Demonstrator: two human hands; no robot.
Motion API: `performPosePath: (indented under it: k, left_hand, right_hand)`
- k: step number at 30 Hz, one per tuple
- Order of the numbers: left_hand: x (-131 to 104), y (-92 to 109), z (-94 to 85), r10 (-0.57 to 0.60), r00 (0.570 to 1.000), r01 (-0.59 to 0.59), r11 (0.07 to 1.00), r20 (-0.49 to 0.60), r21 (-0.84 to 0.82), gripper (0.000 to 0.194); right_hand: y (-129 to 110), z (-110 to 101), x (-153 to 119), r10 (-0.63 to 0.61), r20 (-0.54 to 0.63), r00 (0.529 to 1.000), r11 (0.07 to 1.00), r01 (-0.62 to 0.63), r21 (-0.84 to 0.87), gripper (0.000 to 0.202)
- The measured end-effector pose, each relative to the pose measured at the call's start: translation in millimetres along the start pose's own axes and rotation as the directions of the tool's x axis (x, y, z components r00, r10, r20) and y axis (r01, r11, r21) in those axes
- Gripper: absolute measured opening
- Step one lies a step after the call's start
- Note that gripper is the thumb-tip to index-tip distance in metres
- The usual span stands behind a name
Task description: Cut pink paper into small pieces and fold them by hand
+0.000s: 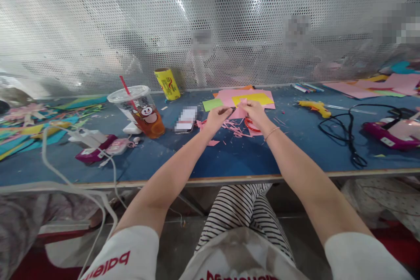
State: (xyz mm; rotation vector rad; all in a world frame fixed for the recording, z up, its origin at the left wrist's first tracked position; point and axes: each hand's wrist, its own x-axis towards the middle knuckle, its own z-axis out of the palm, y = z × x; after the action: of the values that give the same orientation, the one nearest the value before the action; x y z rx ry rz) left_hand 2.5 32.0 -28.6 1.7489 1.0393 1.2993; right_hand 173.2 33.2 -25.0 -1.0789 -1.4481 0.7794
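My right hand [256, 113] is closed on a small piece of pink paper [240, 111], pinching it over the middle of the table. Just to its left, my left hand [217, 119] has its fingers pinched together by the paper's edge; what is between them is too small to make out. Thin pink paper strips [232, 127] lie scattered below both hands. Partly under my right hand is a red loop-shaped thing [252, 124], its kind unclear. Behind the hands rest sheets of pink, yellow [259, 97] and green paper [212, 104].
Left of my hands are a phone [186, 119], a drink cup with a red straw [144, 113] and a yellow tube [168, 84]. A yellow glue gun [315, 107], black cable [350, 133] and purple power strip [387, 135] lie right. A perforated metal screen [229, 30] borders the back.
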Motion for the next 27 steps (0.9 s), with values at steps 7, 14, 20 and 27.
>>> performPosePath:
  k: [7,14,20,27]
  left_hand:
    - [-1,12,-3.7,0.088,0.992,-0.093,0.994,0.088,0.064,0.021]
    - [-2,12,-3.1,0.082,0.988,-0.101,0.984,0.13,0.145,0.016]
    - [0,12,-2.2,-0.091,0.993,0.091,0.996,-0.078,-0.003,0.008]
    - [-2,14,2.4,-0.312,0.945,0.271,0.915,-0.099,-0.299,0.028]
  right_hand:
    - [-8,18,-10,-0.108,-0.079,0.991,0.994,0.108,-0.002,0.032]
    - [-3,-5,3,0.051,-0.172,0.984,0.995,-0.036,0.089,0.035]
    - [8,-24,-1,0.169,0.109,0.98,0.429,0.026,-0.903,0.033]
    - [8,-19,-11,0.295,0.026,0.955,0.402,-0.1,-0.91,0.057]
